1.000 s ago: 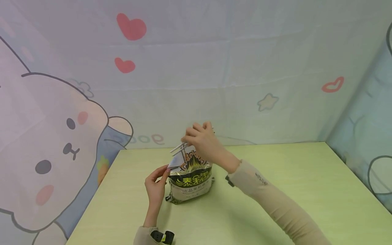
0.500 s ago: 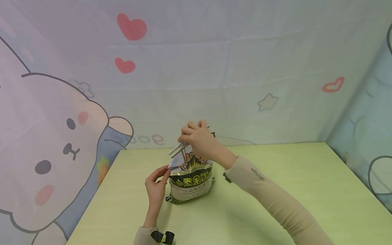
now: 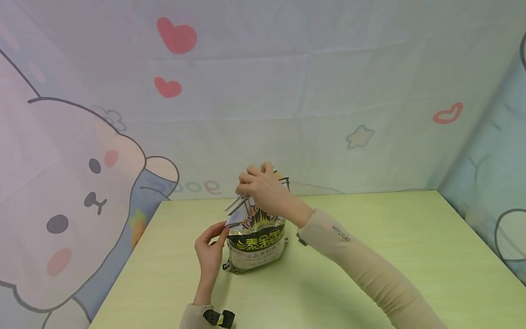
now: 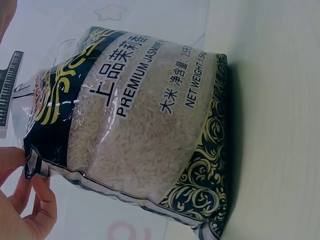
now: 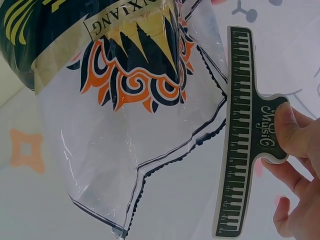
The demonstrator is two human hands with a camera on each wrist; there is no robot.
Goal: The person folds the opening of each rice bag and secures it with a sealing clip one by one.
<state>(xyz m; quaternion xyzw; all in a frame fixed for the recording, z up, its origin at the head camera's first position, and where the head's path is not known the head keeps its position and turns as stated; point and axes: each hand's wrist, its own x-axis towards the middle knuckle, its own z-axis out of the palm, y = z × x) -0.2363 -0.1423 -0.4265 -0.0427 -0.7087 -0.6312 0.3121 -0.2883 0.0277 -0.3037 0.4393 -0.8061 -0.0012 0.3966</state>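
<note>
A bag of jasmine rice (image 3: 256,253) stands upright on the table, its clear upper part rising above the rice. My left hand (image 3: 210,249) pinches the bag's left side edge between thumb and fingers, which also shows in the left wrist view. Above the bag, my right hand (image 3: 267,189) holds a long clip (image 5: 239,130) by its handle, thumb on one side. The clip is dark with a piano-key pattern and the word "Music". In the right wrist view it lies right beside the bag's zigzag top edge; whether they touch, I cannot tell.
The pale yellow-green table (image 3: 390,246) reaches back to a hanging cloth backdrop (image 3: 328,82) printed with hearts, a star and a cartoon animal. Another printed cloth (image 3: 497,160) hangs along the right side.
My right hand has shifted a little left with the clip, showing more of the bag's top right corner. My left hand and the bag have stayed nearly still.
</note>
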